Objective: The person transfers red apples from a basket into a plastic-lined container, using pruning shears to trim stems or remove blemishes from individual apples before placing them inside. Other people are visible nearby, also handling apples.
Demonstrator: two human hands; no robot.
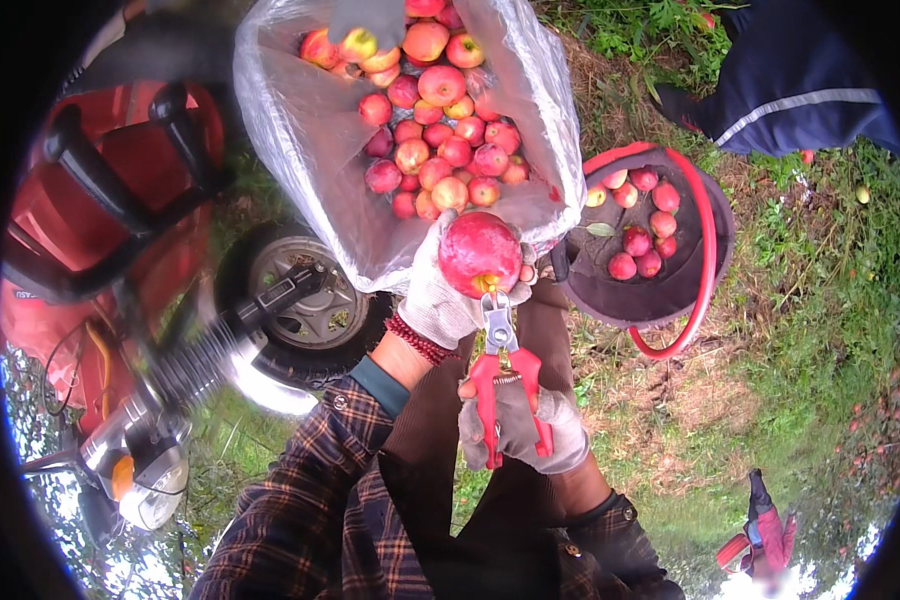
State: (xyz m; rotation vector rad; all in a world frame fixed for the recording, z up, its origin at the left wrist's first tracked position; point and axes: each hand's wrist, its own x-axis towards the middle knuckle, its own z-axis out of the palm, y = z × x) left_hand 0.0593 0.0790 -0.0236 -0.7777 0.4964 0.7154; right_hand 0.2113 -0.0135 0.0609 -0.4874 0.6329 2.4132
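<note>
My left hand [438, 298], in a pale work glove with a red bead bracelet at the wrist, is closed round a large red apple [480, 252]. The apple's stem end faces me. In my gloved right hand [545, 438] is a pair of red-handled pruning shears [508, 368], their tips touching or very near the stem. Just beyond my hands stands a container lined with clear plastic [315, 190], holding many red and yellow apples [455, 150]. Another person's gloved hand [370, 22] is among the apples at its far end.
Right of the container is a dark bucket [670, 308] with a red rim, several apples and a leaf inside. A red motor vehicle with a wheel [305, 300] and a headlight stands at left. A person's dark trouser leg [810, 90] is far right; another person [767, 535] appears lower right.
</note>
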